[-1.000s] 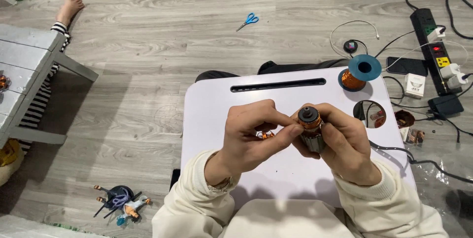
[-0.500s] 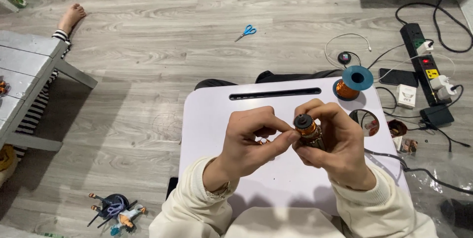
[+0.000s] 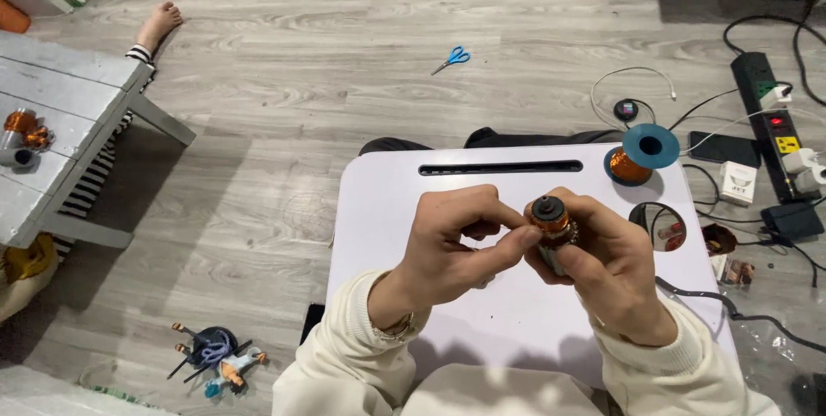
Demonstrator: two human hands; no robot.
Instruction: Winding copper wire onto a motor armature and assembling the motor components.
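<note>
Far left I see a grey slatted bench with a couple of small copper-wound parts on it, and a bare foot of another person past its far corner. On the floor near my left elbow lies a little heap of toy figures; further up the floor, blue-handled scissors. In front of me is the white lap table with a long slot along its far edge. My left hand sits over the middle of it, grip narrow: thumb and forefinger pinched together, the tips touching the side of the small motor core; I cannot tell whether a wire runs between them. The motor core is held upright above the table, dark cap on top, orange copper band below it. My right hand wraps its lower part, grip closed around it. Further right, at the table's far corner, stands a blue spool of copper wire, and beside the round hole in the table. Off the edge: a phone, a white box, a black power strip with plugs and cables.
</note>
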